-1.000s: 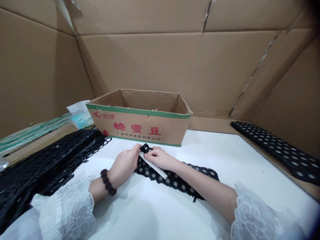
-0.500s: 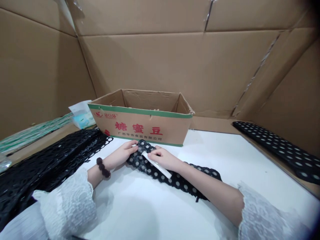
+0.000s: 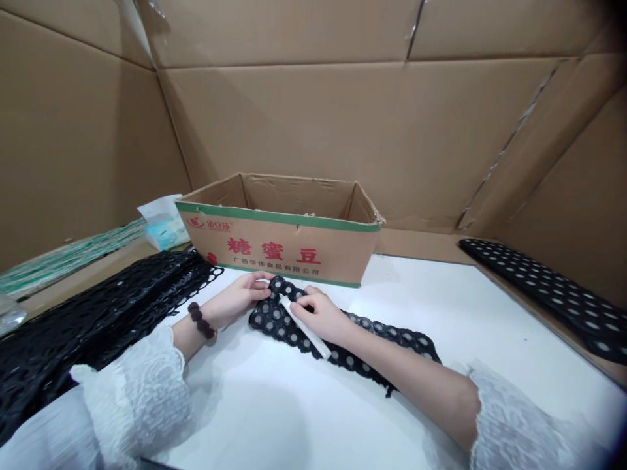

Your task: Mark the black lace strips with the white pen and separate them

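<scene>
A black strip of fabric [image 3: 264, 318] with rows of round, pale-centred rings lies slantwise on the white tabletop. My left hand [image 3: 239, 300], with a dark beaded band on the wrist, pinches the strip's far left end between thumb and fingers. In my right hand [image 3: 324, 317] is a slim white pen-like tool [image 3: 313, 341], held as one holds a pen. Its narrow tip points at a ring near the left hand and seems to touch the fabric. My right forearm covers part of the strip's middle.
Behind the hands stands an open cardboard box [image 3: 279, 251] with red lettering. Black ring-patterned netting [image 3: 98, 326] is heaped at left, beside green and white strings [image 3: 73, 258] and a tissue pack [image 3: 165, 228]. Another dotted black piece [image 3: 543, 297] lies at right. Cardboard walls [image 3: 304, 124] surround the table.
The white tool now stands at a steeper slant, its tip slightly higher and its rear end lower. My left hand keeps its grip on the strip. The view has shifted slightly.
</scene>
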`<state>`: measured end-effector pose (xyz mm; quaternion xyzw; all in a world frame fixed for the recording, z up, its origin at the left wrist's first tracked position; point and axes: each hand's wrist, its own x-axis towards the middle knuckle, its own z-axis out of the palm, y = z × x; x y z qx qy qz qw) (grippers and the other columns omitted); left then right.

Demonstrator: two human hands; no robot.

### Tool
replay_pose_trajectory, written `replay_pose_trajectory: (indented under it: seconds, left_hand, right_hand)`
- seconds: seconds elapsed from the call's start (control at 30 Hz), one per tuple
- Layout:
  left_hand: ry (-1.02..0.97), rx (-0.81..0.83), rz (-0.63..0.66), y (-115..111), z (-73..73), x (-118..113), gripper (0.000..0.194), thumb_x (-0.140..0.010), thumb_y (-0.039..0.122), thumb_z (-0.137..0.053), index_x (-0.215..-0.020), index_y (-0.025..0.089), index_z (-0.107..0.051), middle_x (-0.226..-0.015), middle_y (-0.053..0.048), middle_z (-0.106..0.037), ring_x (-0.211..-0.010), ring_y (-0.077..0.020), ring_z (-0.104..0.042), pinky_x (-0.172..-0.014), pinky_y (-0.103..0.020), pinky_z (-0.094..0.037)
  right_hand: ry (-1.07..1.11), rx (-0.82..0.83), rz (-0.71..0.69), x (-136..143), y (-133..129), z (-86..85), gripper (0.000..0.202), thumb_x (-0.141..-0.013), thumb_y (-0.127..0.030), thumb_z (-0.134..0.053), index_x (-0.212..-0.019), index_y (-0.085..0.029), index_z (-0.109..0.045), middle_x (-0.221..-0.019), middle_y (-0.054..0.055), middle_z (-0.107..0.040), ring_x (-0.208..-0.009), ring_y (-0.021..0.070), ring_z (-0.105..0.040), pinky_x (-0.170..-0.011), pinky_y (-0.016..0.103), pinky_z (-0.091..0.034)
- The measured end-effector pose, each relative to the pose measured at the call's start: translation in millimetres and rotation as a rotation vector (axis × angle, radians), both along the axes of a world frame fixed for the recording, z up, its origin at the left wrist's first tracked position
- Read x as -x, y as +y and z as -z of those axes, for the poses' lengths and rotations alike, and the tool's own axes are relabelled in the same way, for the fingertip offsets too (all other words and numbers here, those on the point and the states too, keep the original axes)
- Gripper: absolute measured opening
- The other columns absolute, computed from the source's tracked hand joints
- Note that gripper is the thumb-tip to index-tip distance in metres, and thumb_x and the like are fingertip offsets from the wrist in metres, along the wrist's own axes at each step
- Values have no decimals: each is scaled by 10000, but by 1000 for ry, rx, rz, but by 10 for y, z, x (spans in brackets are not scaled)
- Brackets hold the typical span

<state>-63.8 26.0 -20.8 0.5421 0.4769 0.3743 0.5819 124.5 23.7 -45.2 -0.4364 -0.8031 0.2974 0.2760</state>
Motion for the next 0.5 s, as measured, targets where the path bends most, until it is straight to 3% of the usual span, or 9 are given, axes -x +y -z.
replay_pose_trajectory:
  seconds: [0.27,0.5]
  left_hand:
    - [-45,104,94,9,-53,43,403,-651,168,-611,-1040,123,-516,-859,-69,-622,-791,-179,-588,-697,-274,-434]
    - [-45,107,142,-55,-145,58,339,-677,184,-582,-1011,140,-547,-903,-72,-628,-839,-187,-580,-688,-263,-417]
  right_hand:
    - [-62,10,18,14,-21,-49,400,-815,-365,-421,-471,-163,-405,-690,10,-374,-832,183,-385,-813,346,-319]
    - [-28,-27,69,35,-16,-6,411,-817,-375,-434,-465,-163,-420,-694,16,-401,-839,180,-375,-812,322,-312]
